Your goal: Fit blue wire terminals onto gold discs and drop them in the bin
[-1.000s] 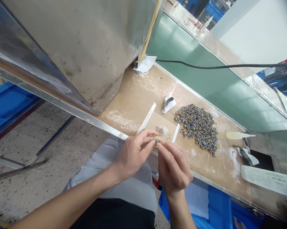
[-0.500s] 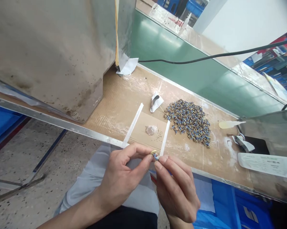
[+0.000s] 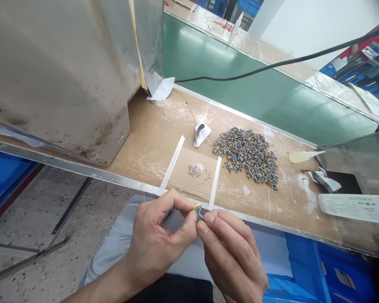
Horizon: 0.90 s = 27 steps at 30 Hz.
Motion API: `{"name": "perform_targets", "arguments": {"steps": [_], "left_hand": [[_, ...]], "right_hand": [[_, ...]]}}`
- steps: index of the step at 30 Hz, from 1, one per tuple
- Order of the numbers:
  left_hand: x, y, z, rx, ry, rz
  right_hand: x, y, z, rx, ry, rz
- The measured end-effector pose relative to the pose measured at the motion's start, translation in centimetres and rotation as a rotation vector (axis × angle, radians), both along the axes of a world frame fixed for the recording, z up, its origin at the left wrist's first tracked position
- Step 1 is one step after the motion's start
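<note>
Between my two hands, just in front of the bench edge, is a tiny blue and yellow piece [image 3: 199, 211]; its exact kind is too small to make out. My left hand [image 3: 164, 233] pinches its yellow part between thumb and forefinger. The thumb and fingertips of my right hand [image 3: 235, 248] close on its blue end. Beyond the hands, a big pile of similar small blue and gold pieces [image 3: 249, 155] lies on the cardboard-covered bench [image 3: 148, 139]. A small clear blob or dish [image 3: 196, 170] sits on a cardboard square, with dark specks beside it.
A metal housing [image 3: 59, 75] takes up the left. White paper with a dark item [image 3: 202, 134] lies near the pile. Farther right are a dropper bottle [image 3: 304, 156] and a large white labelled bottle [image 3: 356, 208]. A black cable [image 3: 233, 78] crosses behind; blue crates [image 3: 306, 261] stand below.
Both hands have shifted slightly left in view, still pinching the small piece, which looks a little turned. The camera view has moved slightly; the pile and bottles look the same.
</note>
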<state>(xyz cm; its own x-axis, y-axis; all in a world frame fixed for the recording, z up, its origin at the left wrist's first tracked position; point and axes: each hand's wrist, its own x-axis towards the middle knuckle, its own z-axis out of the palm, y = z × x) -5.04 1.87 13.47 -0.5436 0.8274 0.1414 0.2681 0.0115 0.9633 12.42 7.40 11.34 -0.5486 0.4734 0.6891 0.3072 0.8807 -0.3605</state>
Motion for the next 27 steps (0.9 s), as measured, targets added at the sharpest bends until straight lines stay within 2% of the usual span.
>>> {"name": "perform_targets", "arguments": {"steps": [5, 9, 12, 15, 18, 20, 27], "left_hand": [[0.0, -0.1, -0.2, -0.02, 0.031, -0.016], [-0.1, 0.0, -0.4, -0.037, -0.057, -0.043], [0.0, 0.0, -0.4, -0.071, -0.249, -0.108], [0.3, 0.0, -0.2, -0.093, -0.355, -0.169], [0.7, 0.0, -0.3, -0.09, -0.354, -0.199], [1.1, 0.1, -0.4, -0.097, -0.337, -0.207], [2.2, 0.1, -0.5, -0.154, -0.265, -0.219]], "right_hand": [[-0.6, -0.2, 0.1, -0.013, 0.04, -0.037], [-0.9, 0.4, 0.5, -0.046, 0.114, 0.016], [-0.7, 1.2, 1.1, -0.21, 0.217, -0.01], [-0.4, 1.9, 1.6, -0.509, 0.177, -0.091], [-0.3, 2.3, 1.8, -0.711, 0.15, 0.011], [-0.2, 2.4, 1.8, -0.744, 0.18, 0.053], [0.8, 2.2, 1.8, -0.841, 0.227, 0.064]]}}
